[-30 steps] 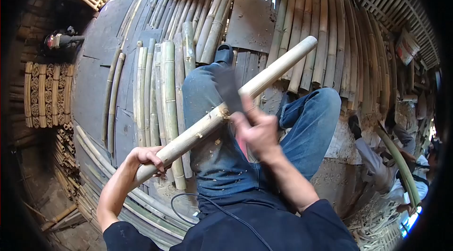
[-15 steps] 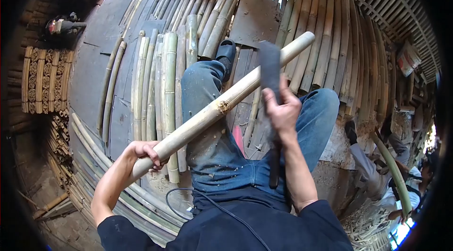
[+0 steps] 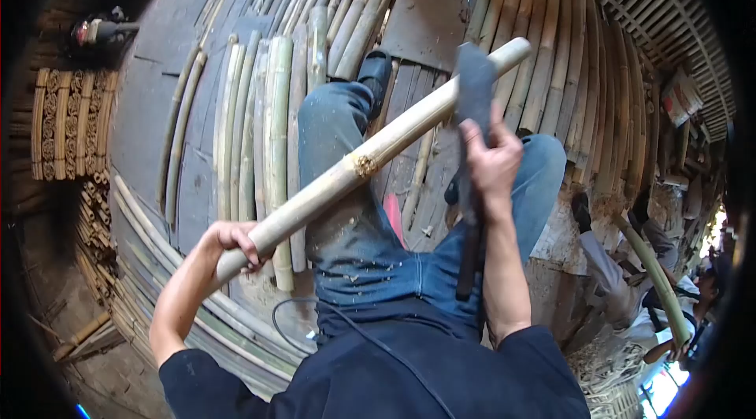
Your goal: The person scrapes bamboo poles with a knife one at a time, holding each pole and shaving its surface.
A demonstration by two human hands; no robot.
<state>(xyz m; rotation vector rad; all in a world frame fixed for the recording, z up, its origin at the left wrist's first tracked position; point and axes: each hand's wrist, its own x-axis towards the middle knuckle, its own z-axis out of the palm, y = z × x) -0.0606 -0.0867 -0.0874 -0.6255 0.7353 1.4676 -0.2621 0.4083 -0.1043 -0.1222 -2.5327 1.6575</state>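
A pale bamboo pole (image 3: 315,197) lies slantwise over my thigh, with a rough node near its middle. Around its lower left end the fingers of my left hand (image 3: 236,246) are wrapped. My right hand (image 3: 494,157) grips a long dark blade (image 3: 474,88), whose upper part crosses the pole near its far right end. The blade's dark handle (image 3: 470,261) points down along my forearm. Wood chips are scattered over my jeans (image 3: 346,261).
Bamboo poles (image 3: 279,127) lie in rows on the floor in front and at the left. Bundled sticks (image 3: 71,124) stand at the far left. At the right, a person (image 3: 630,293) sits with a green bamboo piece (image 3: 657,277). A dark sandal (image 3: 374,76) shows beyond my knee.
The right hand and blade have moved up and to the right along the pole, from its node towards the far end. The left hand keeps its hold on the pole.
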